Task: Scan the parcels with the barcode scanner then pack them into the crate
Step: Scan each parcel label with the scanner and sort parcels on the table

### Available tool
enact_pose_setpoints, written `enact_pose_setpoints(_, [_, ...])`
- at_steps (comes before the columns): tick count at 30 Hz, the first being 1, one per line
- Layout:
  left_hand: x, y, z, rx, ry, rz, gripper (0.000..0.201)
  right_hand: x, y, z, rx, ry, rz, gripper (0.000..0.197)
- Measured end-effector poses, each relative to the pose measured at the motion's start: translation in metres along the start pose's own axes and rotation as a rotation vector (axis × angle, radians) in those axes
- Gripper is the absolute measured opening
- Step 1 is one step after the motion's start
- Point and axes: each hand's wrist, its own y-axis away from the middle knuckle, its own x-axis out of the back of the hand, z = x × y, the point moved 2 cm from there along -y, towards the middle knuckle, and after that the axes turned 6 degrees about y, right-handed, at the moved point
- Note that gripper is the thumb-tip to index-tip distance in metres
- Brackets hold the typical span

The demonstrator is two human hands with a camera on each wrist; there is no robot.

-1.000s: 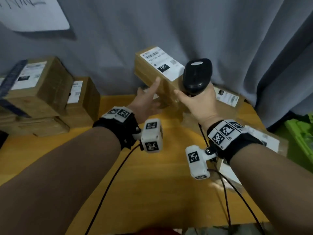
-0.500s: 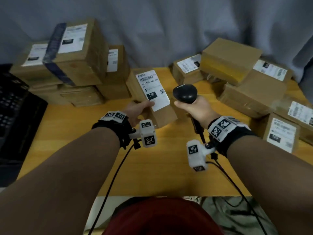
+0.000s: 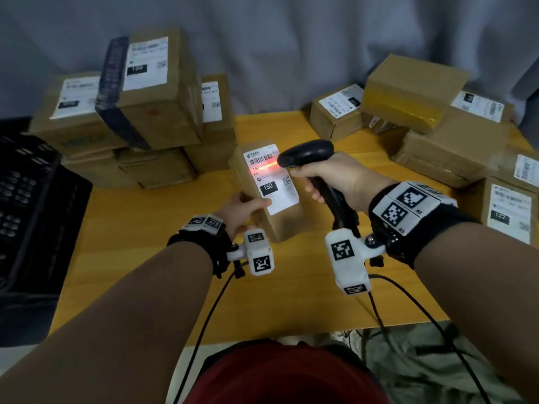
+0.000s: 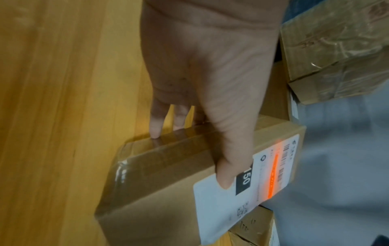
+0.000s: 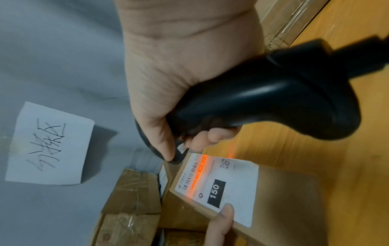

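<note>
A small cardboard parcel point(image 3: 280, 220) with a white label marked 150 is held above the yellow table point(image 3: 145, 228). My left hand point(image 3: 243, 209) grips its near end, thumb on the label and fingers underneath. In the left wrist view the parcel point(image 4: 168, 191) shows an orange scan line across its barcode. My right hand point(image 3: 335, 179) grips the black barcode scanner point(image 3: 306, 151), whose head points at the label from the right. The right wrist view shows the scanner point(image 5: 273, 99) above the lit parcel point(image 5: 273, 199). The black crate point(image 3: 32, 214) stands at the left edge.
A stack of labelled cardboard parcels point(image 3: 140, 112) fills the back left of the table, and another pile point(image 3: 437, 126) the back right and right edge. A grey curtain point(image 3: 277, 39) hangs behind. Cables point(image 3: 408, 310) trail over the table's near edge.
The parcel and scanner have come down from in front of the curtain to just above the table. The scanner head has closed in on the label, and the orange scan line now lies across the barcode.
</note>
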Motion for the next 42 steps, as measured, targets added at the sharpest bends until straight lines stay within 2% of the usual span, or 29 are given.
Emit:
enact_pose_setpoints(2, [0.004,0.0,0.0,0.007,-0.01,-0.013,0.055,-0.002,0.007,-0.008,0.0,0.007,0.047,0.012])
enact_pose_setpoints(5, [0.007,0.003,0.001,0.015,-0.032,-0.034,0.065,-0.005,0.014,-0.017,-0.005,0.005,0.064,0.008])
enact_pose_setpoints(9, [0.009,0.005,0.004,0.027,-0.077,-0.033,0.071,-0.01,0.018,-0.021,0.002,0.006,0.075,0.014])
enact_pose_setpoints(13, [0.01,0.003,0.005,0.015,-0.109,-0.029,0.09,-0.013,0.018,-0.023,0.001,0.003,0.088,0.017])
enact_pose_setpoints(15, [0.01,0.002,0.004,0.008,-0.105,-0.02,0.093,-0.014,0.018,-0.023,0.001,-0.001,0.091,0.018])
enact_pose_setpoints(20, [0.012,-0.001,0.0,0.023,-0.122,0.006,0.067,-0.016,0.014,-0.023,0.02,-0.025,0.099,0.003])
enact_pose_setpoints(22, [0.017,0.0,-0.002,0.028,-0.086,0.023,0.067,-0.019,0.01,-0.022,0.02,-0.014,0.078,0.007])
enact_pose_setpoints(24, [0.029,0.002,-0.005,0.023,-0.022,0.057,0.064,-0.027,0.005,-0.02,0.025,0.006,0.052,0.004])
enact_pose_setpoints(28, [0.08,0.014,-0.023,0.055,0.163,0.189,0.048,-0.051,-0.013,-0.011,0.02,0.017,0.028,0.011])
enact_pose_setpoints(33, [0.168,0.045,-0.05,0.058,0.137,0.416,0.039,-0.105,-0.034,-0.011,0.04,0.086,-0.055,0.022])
enact_pose_setpoints(35, [0.194,0.054,-0.055,0.056,0.088,0.508,0.036,-0.132,-0.041,-0.017,0.068,0.095,-0.088,0.024])
enact_pose_setpoints(37, [0.21,0.055,-0.056,0.053,-0.066,0.585,0.043,-0.157,-0.046,-0.024,0.096,0.11,-0.115,0.022])
enact_pose_setpoints(40, [0.209,0.052,-0.048,0.005,-0.384,0.655,0.069,-0.187,-0.052,-0.033,0.126,0.138,-0.148,0.016])
enact_pose_setpoints(42, [0.197,0.05,-0.039,-0.006,-0.628,0.61,0.091,-0.2,-0.056,-0.036,0.133,0.168,-0.165,0.015])
